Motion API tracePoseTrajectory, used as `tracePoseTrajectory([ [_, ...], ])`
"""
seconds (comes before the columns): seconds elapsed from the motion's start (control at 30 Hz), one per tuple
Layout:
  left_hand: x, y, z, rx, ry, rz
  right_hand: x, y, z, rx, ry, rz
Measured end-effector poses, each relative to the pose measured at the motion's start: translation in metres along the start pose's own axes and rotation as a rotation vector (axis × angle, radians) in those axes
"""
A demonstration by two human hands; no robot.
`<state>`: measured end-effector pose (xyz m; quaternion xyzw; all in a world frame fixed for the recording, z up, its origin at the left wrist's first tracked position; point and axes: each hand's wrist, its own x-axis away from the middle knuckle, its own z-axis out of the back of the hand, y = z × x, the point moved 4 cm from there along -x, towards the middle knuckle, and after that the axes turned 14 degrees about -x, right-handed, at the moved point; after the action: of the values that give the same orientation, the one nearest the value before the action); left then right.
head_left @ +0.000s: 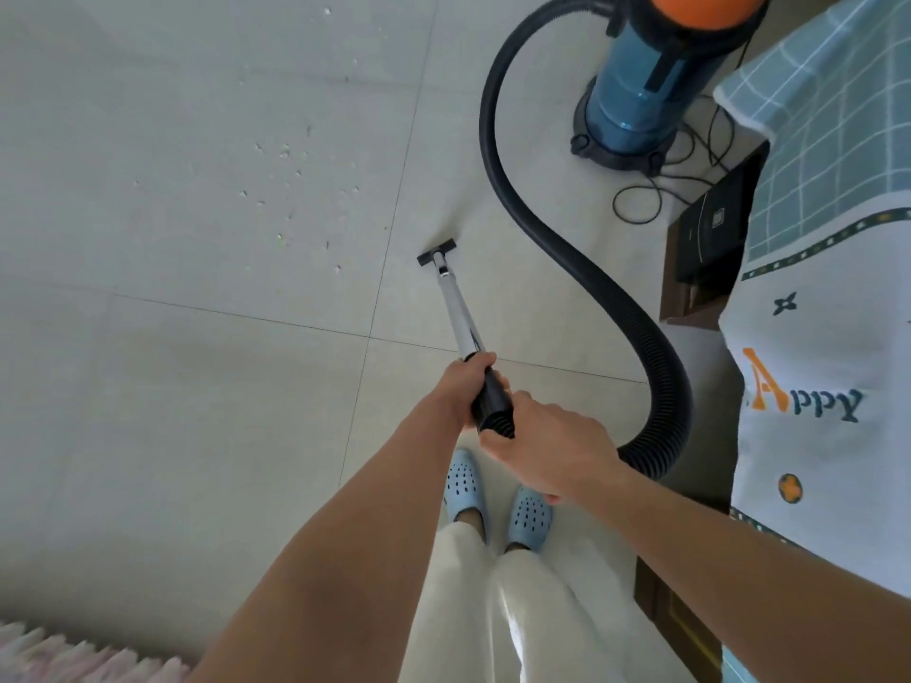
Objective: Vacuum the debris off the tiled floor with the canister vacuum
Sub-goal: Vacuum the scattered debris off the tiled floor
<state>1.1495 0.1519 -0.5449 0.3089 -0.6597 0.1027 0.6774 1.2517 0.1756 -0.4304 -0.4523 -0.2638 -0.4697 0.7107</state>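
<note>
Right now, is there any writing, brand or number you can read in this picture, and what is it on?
"Appy": large letters on the white cloth hanging at the right, an orange A then blue ppy; anything before the A is not visible.
Small pale mark on the black box beside the cloth: too small to read.
Canister vacuum: no label readable.
Hose and wand: no writing visible.

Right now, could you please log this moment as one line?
stage: vacuuming | left hand: grips wand | right hand: grips hose cuff | nozzle: on floor, right of debris | canister: upright
</note>
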Motion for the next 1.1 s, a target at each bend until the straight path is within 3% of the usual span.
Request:
tracePoseTrajectory([
  [0.37,0.016,-0.061,-0.030,-0.016,-0.011,-0.016,0.042,0.048,-0.028,-0.048,-0.049,-0.040],
  [0.63,0.019,-0.071,-0.030,-0.011,0.039,-0.050,0.045,0.058,-0.035,-0.115,-0.032,0.007],
  [0.87,0.015,-0.054,0.000,0.063,0.119,-0.104,0.027,0.036,-0.035,-0.152,-0.071,0.052],
  [1.1,0.004,-0.007,0.067,0.131,0.247,-0.183,-0.006,-0.032,-0.028,-0.234,-0.187,0.093],
])
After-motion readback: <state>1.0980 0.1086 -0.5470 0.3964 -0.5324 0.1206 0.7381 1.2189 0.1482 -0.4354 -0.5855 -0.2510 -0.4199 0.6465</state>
